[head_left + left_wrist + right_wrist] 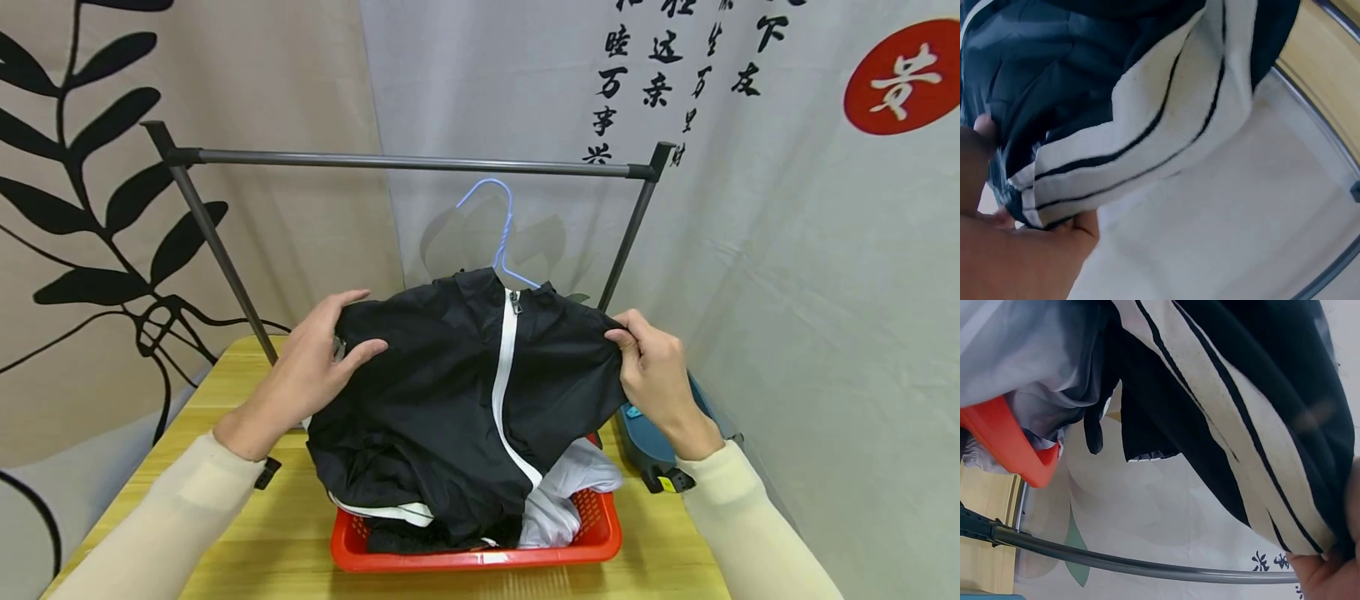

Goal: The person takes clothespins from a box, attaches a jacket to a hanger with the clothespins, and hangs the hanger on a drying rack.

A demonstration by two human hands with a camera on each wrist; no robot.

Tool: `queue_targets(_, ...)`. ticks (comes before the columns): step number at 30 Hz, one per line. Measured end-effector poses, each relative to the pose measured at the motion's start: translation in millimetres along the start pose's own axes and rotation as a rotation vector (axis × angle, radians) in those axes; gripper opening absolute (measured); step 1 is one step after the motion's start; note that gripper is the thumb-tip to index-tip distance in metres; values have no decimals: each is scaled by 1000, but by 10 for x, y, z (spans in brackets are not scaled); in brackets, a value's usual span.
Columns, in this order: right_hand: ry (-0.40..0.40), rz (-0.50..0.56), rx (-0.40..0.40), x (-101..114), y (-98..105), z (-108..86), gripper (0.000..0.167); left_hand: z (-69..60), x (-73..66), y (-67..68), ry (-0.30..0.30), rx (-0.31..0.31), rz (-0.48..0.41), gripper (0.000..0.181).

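A black zip jacket (442, 367) with a white zip strip is spread upright above the red basket in the head view. My left hand (322, 358) holds its left-hand shoulder, thumb in front and the other fingers partly hidden by the cloth. My right hand (656, 371) pinches the sleeve on the other side. White bands with dark lines run along the sleeves in both wrist views. A light blue hanger (504, 237) sticks out of the collar, its hook standing free below the rail; the rest is hidden inside the jacket.
The red basket (480, 560) holds grey-white cloth (558, 508) and dark clothes on the wooden table (277, 533). A grey rack rail (405, 161) spans behind the jacket. At the right lies a blue object (648, 437), partly behind my right hand. Printed curtains hang behind.
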State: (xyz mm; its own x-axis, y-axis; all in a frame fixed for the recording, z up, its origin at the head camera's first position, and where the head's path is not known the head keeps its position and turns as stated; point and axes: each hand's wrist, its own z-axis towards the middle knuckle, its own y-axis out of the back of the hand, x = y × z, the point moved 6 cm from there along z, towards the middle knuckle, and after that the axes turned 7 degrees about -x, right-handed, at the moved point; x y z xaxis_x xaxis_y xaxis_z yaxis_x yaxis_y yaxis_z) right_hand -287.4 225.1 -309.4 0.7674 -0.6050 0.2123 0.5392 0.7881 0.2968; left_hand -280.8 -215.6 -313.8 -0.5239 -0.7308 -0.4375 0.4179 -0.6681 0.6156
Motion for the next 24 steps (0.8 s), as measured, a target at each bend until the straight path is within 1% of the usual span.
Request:
queue_targets(2,2,4,4,-6,-4,-20,33,21,-63,-14,-64,-31,13,61)
queue_targets(4,4,6,11,-7,-6,-30,35,32,-119,-19,-124,-61,38,47)
queue_targets(6,5,6,20,-6,-5,-35,31,35,-167,-25,-180,-85,83,34)
queue_targets(8,6,5,35,-2,-4,-39,24,33,-211,-34,-236,-95,131,26)
queue_targets(11,2,4,58,17,-9,-34,13,18,-259,-40,-314,-93,204,20)
queue_targets(13,-3,4,74,28,-10,-35,8,0,-281,-36,-353,-90,237,17)
queue_targets(16,-11,9,93,46,-2,-45,9,-35,-304,-17,-397,-97,261,17)
queue_targets(19,-19,24,109,58,10,-65,10,-73,-314,6,-418,-107,261,19)
queue_targets(23,-36,49,140,51,17,-87,2,-117,-311,26,-436,-120,249,22)
queue_targets(24,-41,55,150,46,18,-90,4,-125,-309,31,-440,-124,245,23)
